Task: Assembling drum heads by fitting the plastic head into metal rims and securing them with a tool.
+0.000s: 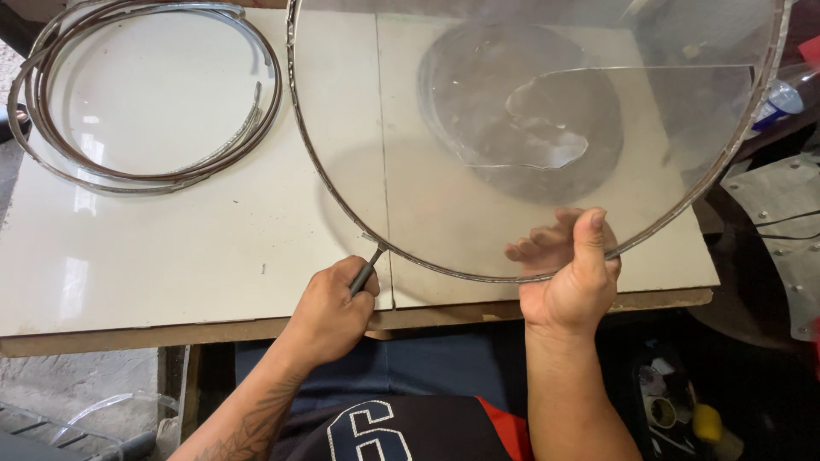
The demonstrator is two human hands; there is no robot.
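A large round clear plastic disc (478, 111) with a thin metal rim (318, 175) is tilted up over the white table (171, 248). My right hand (571, 277) grips its lower edge, thumb on top and fingers showing through the plastic. My left hand (335, 307) holds a small dark-handled tool (367, 269) whose tip touches the rim at the disc's lower left.
A coil of several thin metal hoops (128, 162) lies at the table's back left. Smaller clear discs (521, 119) lie on the table under the big one. A metal sheet (786, 222) and a plastic bottle (781, 98) sit at right. Floor clutter shows at lower right.
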